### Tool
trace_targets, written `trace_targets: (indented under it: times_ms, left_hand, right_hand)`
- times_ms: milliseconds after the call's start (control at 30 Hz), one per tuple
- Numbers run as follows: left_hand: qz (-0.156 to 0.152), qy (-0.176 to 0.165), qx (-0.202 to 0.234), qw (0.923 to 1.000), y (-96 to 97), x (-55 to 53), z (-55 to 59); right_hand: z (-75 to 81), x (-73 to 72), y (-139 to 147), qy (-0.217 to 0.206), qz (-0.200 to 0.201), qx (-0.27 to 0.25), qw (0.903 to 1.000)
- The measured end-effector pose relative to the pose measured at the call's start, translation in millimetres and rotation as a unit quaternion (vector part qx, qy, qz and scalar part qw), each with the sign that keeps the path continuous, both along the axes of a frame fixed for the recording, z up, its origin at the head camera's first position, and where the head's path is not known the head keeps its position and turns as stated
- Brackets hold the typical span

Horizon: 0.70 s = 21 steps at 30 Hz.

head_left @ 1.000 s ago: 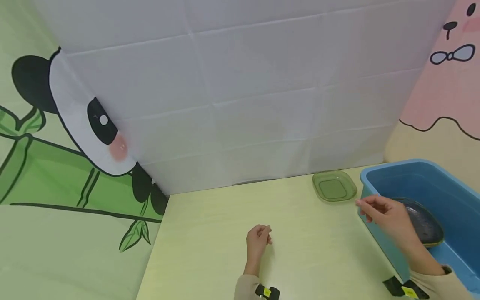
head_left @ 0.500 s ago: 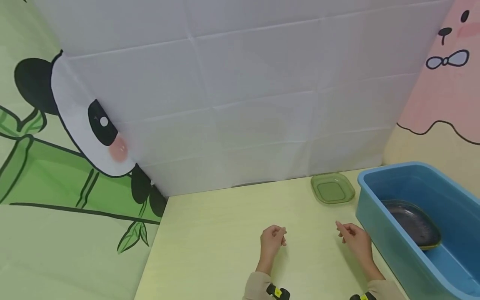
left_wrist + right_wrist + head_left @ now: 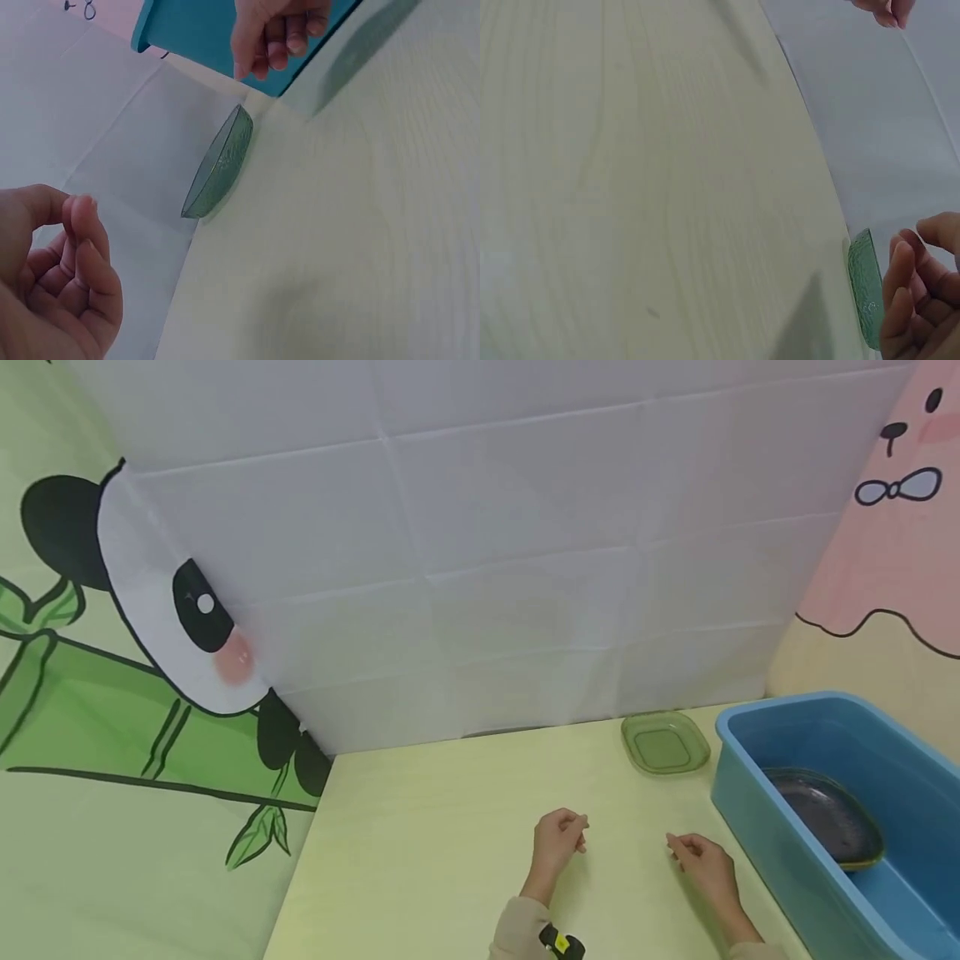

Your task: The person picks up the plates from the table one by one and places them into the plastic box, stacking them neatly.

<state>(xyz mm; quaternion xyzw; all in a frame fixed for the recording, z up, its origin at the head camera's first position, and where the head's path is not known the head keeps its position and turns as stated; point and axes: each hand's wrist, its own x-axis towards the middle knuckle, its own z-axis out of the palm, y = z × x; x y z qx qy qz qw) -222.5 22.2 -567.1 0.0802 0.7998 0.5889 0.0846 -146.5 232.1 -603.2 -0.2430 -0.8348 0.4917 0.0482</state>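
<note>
My left hand (image 3: 557, 843) hovers over the middle of the table, fingers loosely curled and holding nothing. To its right my right hand (image 3: 708, 872) is also above the tabletop, its fingers relaxed and bent with nothing in them. A green glass dish (image 3: 663, 743), squarish with rounded corners, rests on the table near the back edge, beyond both hands. Inside the blue tub at right sits a dark, glossy dish (image 3: 828, 818) with a yellowish rim, leaning against the tub's near side. From the left wrist, the green dish (image 3: 223, 166) shows its textured side.
The blue plastic tub (image 3: 780, 839) stands along the right side of the pale wooden table (image 3: 420, 843), close to my right hand. A white cloth (image 3: 487, 543) hangs behind the table. Printed fabric with a panda (image 3: 247, 697) covers the left side.
My right hand has moved left and down, from over the tub's edge to above the table. The left hand has shifted a little to the right. Both dishes stay put.
</note>
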Motion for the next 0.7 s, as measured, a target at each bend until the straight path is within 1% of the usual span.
trace_targets:
  times_ms: [133, 200, 333, 400, 500, 567, 633, 700]
  left_hand:
    - [-0.043, 0.022, -0.030, 0.9984, 15.1, -11.8, 7.9]
    - [-0.058, 0.025, -0.048, 0.9968, 24.3, -19.6, 10.8]
    - [-0.081, 0.008, -0.077, 0.9938, 49.1, -38.2, 12.6]
    - [-0.085, -0.014, -0.080, 0.9931, 62.3, -50.7, 12.0]
    - [-0.083, -0.051, -0.088, 0.9913, 80.2, -71.4, 5.3]
    - [-0.068, -0.081, -0.099, 0.9894, 90.2, -84.8, -2.8]
    - [-0.051, -0.094, -0.125, 0.9863, 98.8, -97.3, -12.8]
    - [-0.035, -0.097, -0.149, 0.9834, 107.0, -107.8, -22.5]
  right_hand:
    - [3.3, 3.7, 0, -0.008, 0.006, -0.002, 0.9999]
    - [4.4, 5.2, 0, -0.013, 0.006, 0.001, 0.9999]
    - [5.1, 11.4, 1, -0.025, 0.000, -0.005, 0.9997]
    - [7.3, 13.6, 0, -0.026, -0.005, -0.012, 0.9996]
    - [11.1, 14.4, -3, -0.021, -0.010, -0.024, 0.9994]
    - [13.4, 13.5, -6, -0.018, -0.015, -0.031, 0.9992]
    - [15.1, 12.4, -9, -0.015, -0.019, -0.037, 0.9990]
    - [16.3, 11.9, -11, -0.012, -0.025, -0.042, 0.9987]
